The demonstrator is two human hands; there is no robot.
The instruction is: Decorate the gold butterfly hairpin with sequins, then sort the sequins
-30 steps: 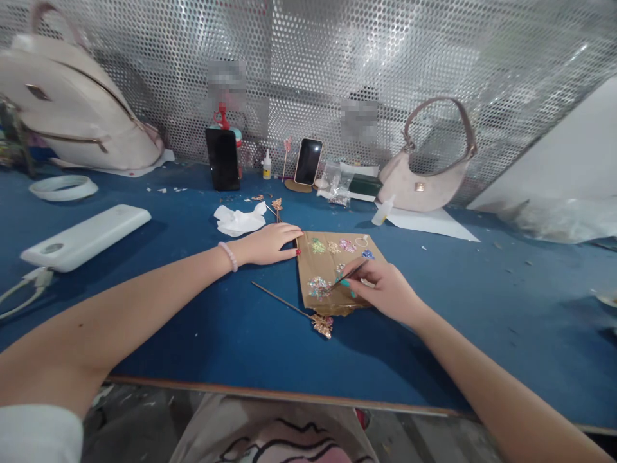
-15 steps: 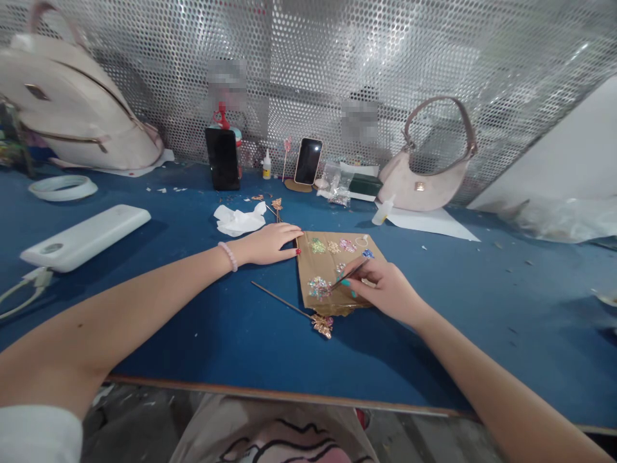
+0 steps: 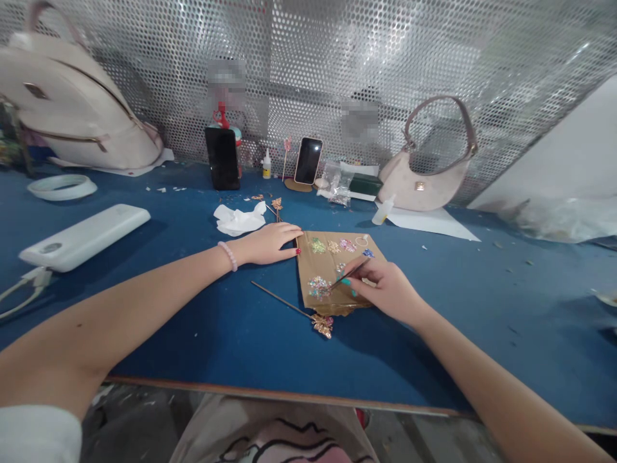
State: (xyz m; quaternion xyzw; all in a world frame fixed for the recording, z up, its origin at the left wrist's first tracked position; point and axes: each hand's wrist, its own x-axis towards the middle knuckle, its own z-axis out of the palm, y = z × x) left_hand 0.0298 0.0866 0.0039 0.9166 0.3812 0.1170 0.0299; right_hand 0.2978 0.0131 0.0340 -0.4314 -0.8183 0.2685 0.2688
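Note:
My right hand (image 3: 385, 289) is closed on a pair of tweezers (image 3: 348, 274), whose tips reach a heap of mixed-colour rhinestones (image 3: 318, 287) at the near left of a cardboard piece (image 3: 313, 267). Farther up the cardboard lie small piles of green rhinestones (image 3: 317, 245), pink rhinestones (image 3: 347, 245) and blue rhinestones (image 3: 368, 253). My left hand (image 3: 274, 244) lies flat, fingers stretched, with its fingertips at the cardboard's left edge. In front of the cardboard a hairpin (image 3: 321, 325) with a gold ornament rests on the table, its thin stick pointing left. Whether a stone sits in the tweezers is too small to tell.
Crumpled tissue (image 3: 240, 219) lies behind my left hand. A power bank (image 3: 87, 238) and a tape roll (image 3: 62, 187) are at left. Two phones, including a black phone (image 3: 222, 159), stand at the back. A glue bottle (image 3: 383, 211) and a handbag (image 3: 427, 177) are at right.
Almost nothing differs. The tweezer tips have shifted very slightly at the mixed rhinestone heap; my left hand has stayed in place.

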